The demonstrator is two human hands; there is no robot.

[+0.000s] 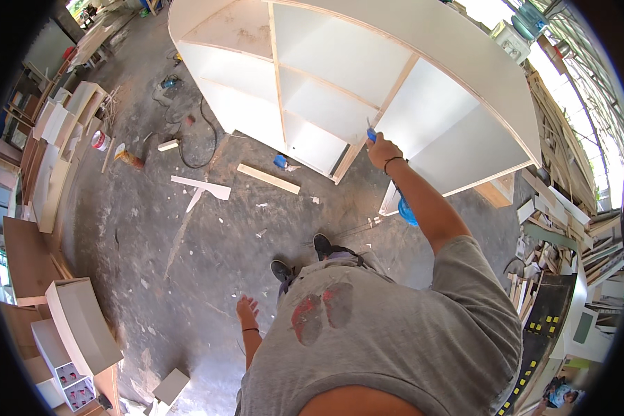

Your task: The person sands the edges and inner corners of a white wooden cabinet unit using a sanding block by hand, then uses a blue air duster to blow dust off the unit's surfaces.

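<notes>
My right hand (383, 150) is closed round a small blue-handled tool (371, 133) with a thin metal tip, too small to name exactly. It is raised against a wooden-edged upright divider (397, 84) of a large white cabinet (340, 35). Whether the tip touches the wood, I cannot tell. My left hand (247, 310) hangs low at my side, holding nothing, its fingers apart. Below my right forearm a bright blue object (408, 212) is partly hidden near the cabinet's lower edge.
On the concrete floor lie a wooden strip (268, 178), white offcuts (202, 186), a blue item (281, 161) and a dark cable (200, 161). A white bucket (100, 141) stands left. Drawer boxes (83, 326) stack lower left; scrap wood (555, 222) piles at right.
</notes>
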